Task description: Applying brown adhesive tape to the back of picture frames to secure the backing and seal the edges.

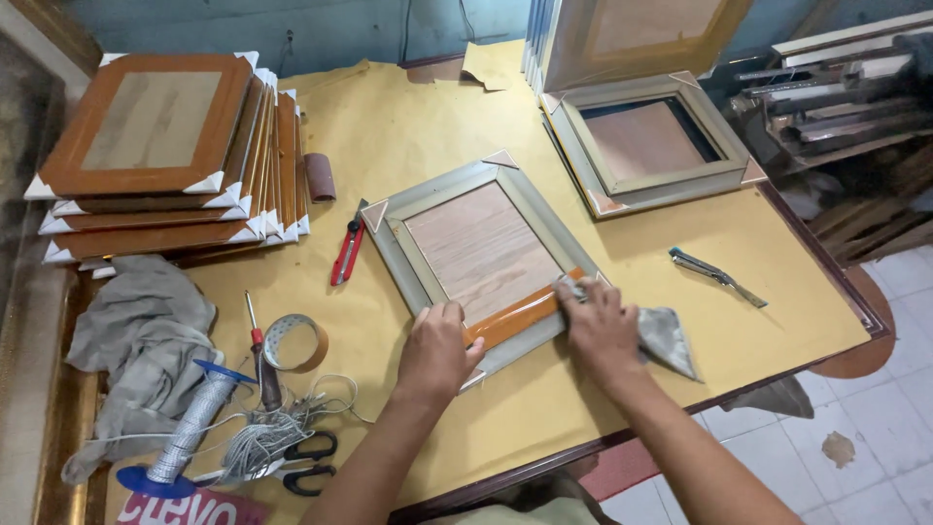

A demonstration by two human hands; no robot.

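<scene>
Head view: a grey picture frame [481, 255] lies face down, turned at an angle, at the middle of the table [408, 136], which is covered in yellow paper. A strip of brown tape [520, 318] runs along the frame's near edge, at six o'clock of its wooden backing board. The left hand [437, 348] lies flat with fingers spread narrow, pressing the strip's left end and gripping nothing. The right hand [600, 326] bears down at the strip's right end on a grey cloth [669, 335], which it holds bunched under the palm.

To lay such a strip well, the left hand should anchor one end firmly while the cloth is drawn along in one even stroke, so that no air stays trapped and the tape bridges board and frame equally.

At nine o'clock of the frame lies a red utility knife [346, 253]; at three o'clock, a grey cutter [716, 276]. A tape roll [295, 342] and scissors [309, 463] sit toward eight o'clock.
</scene>
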